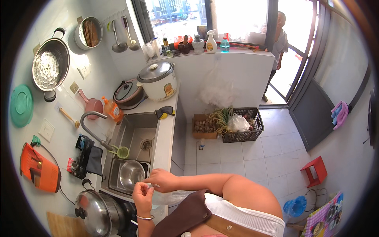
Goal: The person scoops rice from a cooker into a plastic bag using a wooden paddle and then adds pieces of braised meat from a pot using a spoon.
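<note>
The bag (175, 196) looks like thin, shiny see-through plastic, the bowl (131, 173) is smooth, shiny metal, and the board (65, 225) is flat, smooth wood

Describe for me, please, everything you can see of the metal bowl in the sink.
The metal bowl is round, wide-mouthed and shiny silver, and looks like stainless steel. It sits mouth up in the nearer compartment of the sink. The left hand and right hand are close to its right side in the picture; neither clearly touches it. Reflections inside make it hard to tell whether it contains water.
</note>
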### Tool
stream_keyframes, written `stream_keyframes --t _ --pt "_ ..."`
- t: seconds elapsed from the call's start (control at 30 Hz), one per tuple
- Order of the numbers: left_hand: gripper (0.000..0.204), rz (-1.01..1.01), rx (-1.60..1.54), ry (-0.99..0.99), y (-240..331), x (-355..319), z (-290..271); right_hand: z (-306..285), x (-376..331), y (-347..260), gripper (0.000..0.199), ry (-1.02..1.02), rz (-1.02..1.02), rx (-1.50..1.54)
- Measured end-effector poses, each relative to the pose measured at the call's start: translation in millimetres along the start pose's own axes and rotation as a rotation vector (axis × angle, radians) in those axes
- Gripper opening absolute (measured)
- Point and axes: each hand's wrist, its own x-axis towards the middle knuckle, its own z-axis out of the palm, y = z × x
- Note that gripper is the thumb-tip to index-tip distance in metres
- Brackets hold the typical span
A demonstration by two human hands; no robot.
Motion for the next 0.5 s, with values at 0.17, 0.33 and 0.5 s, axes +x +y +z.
stream_keyframes --t 0.17,0.33,0.5 --pt "0.019 0.128 0.907 0.207 -17.1 -7.1 -38.8 -6.0 9.3 25.6 0.019 -0.014 0.187 -0.45" --pt "0.016 -0.224 1.139 0.148 -49.9 12.4 -52.7 -20.2 -3.4 72.1 0.032 0.089 0.416 -0.463" --pt "0.041 0.311 0.831 0.597 42.3 -24.8 -64.2 -70.3 29.2 -24.9 0.043 0.602 -0.171 0.075"
